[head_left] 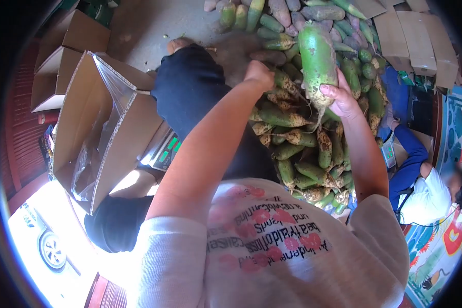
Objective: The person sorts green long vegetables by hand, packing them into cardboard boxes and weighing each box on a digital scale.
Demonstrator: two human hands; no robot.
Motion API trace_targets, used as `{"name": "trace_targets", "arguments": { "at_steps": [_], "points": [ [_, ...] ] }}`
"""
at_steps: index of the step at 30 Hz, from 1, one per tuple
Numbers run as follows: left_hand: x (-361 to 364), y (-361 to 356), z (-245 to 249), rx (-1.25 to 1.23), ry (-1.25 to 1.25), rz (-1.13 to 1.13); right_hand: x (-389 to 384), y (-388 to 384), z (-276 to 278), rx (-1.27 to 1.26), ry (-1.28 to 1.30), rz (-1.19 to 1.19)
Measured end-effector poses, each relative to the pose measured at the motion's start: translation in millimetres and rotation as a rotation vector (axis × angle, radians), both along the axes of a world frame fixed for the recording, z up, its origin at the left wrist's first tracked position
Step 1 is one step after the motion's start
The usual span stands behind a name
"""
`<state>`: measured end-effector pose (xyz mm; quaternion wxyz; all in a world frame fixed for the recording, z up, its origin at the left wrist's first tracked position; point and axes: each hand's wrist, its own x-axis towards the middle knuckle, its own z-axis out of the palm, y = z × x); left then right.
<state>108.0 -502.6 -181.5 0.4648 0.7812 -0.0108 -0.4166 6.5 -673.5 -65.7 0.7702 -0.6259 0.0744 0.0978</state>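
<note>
Over the heap [292,119], the right hand [344,98] clasps a green radish [315,56], the left hand [261,75] curled, its hold unclear.

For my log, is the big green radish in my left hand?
No, the right hand holds the big green radish.

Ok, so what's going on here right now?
The person's right hand is holding a large green radish up over a pile of radishes. Their left hand is at the pile's edge; whether it grips anything is unclear. On the left stands an open cardboard box with plastic inside, beside a lit scale. Another person is at the far right.
</note>
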Motion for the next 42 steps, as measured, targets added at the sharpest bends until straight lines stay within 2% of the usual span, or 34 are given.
{"name": "trace_targets", "arguments": {
  "at_steps": [2, 4, 5, 6, 8, 11, 12, 16, 17, 20, 21, 23, 24, 25, 26, 27, 28, 29, 30, 31, 33, 35, 37, 38, 39, 40, 42],
  "points": [
    [8, 4, 20, 0.077, -0.276, -0.026, 4, -15, 10, -0.208, -0.029, -0.029],
    [8, -7, 23, -0.213, -0.311, 0.274, 1, -21, 14, -0.379, -0.054, -0.063],
    [6, -8, 24, -0.354, -0.319, 0.422, -2, -15, 22, -0.446, 0.017, -0.065],
    [7, -7, 24, -0.393, -0.224, 0.387, -5, -14, 19, -0.481, -0.007, -0.046],
    [12, 8, 73, -0.468, -0.034, 0.311, -12, -15, 9, -0.548, -0.055, -0.015],
    [1, 18, 98, -0.218, -0.312, 0.117, -13, -16, 3, -0.897, -0.188, 0.105],
    [-3, 21, 107, -0.14, -0.409, 0.043, -13, -14, 4, -0.933, -0.206, 0.12],
    [1, 19, 84, -0.134, -0.434, -0.076, -15, -8, 13, -1.119, -0.233, 0.2],
    [0, 19, 79, -0.201, -0.406, -0.035, -14, -7, 15, -1.172, -0.235, 0.229],
    [-3, 20, 74, -0.203, -0.373, -0.077, -19, -8, 15, -1.163, -0.271, 0.244],
    [-3, 20, 73, -0.145, -0.457, -0.128, -22, -10, 11, -1.146, -0.24, 0.208],
    [-2, 21, 68, -0.019, -0.432, -0.188, -31, -16, -4, -1.104, -0.185, 0.146],
    [2, 23, 62, 0.05, -0.423, -0.201, -42, -34, -22, -1.077, -0.078, 0.133],
    [-3, 11, 23, 0.043, -0.53, -0.22, -45, -41, -36, -1.043, 0.01, 0.135],
    [-9, 10, 24, 0.096, -0.569, -0.312, -39, -15, -3, -1.57, 0.177, 0.301],
    [-10, 17, 47, 0.079, -0.601, -0.259, -39, -8, -1, -1.845, 0.313, 0.44],
    [-12, 25, 71, 0.061, -0.633, -0.207, -47, -18, -9, -1.899, 0.322, 0.421],
    [-13, 32, 87, -0.084, -0.68, -0.076, -51, -28, -11, -1.798, 0.318, 0.334],
    [-14, 41, 99, -0.38, -0.641, 0.129, -50, -33, -8, -1.645, 0.46, 0.198],
    [-14, 46, 109, -0.521, -0.748, 0.259, -49, -44, -6, -1.585, 0.36, 0.106],
    [-18, 94, 160, -0.658, -0.93, 0.299, -35, -47, 7, -1.521, 0.145, -0.026],
    [-20, 160, 198, -0.639, -1.171, 0.319, -5, -49, 34, -1.434, -0.102, -0.085],
    [-23, 240, 216, -0.338, -1.37, 0.363, 30, -40, 66, -1.257, -0.299, -0.067],
    [-31, 281, 225, -0.104, -1.189, 0.359, 50, -21, 92, -1.166, -0.382, -0.037],
    [-31, 318, 215, 0.105, -1.368, 0.358, 69, 4, 119, -1.265, -0.436, 0.014],
    [-38, 354, 215, 0.38, -1.037, 0.299, 85, 37, 146, -1.363, -0.491, 0.063],
    [-54, 411, 193, 0.726, -0.732, 0.029, 112, 118, 188, -1.298, -0.579, 0.186]
  ]
}}
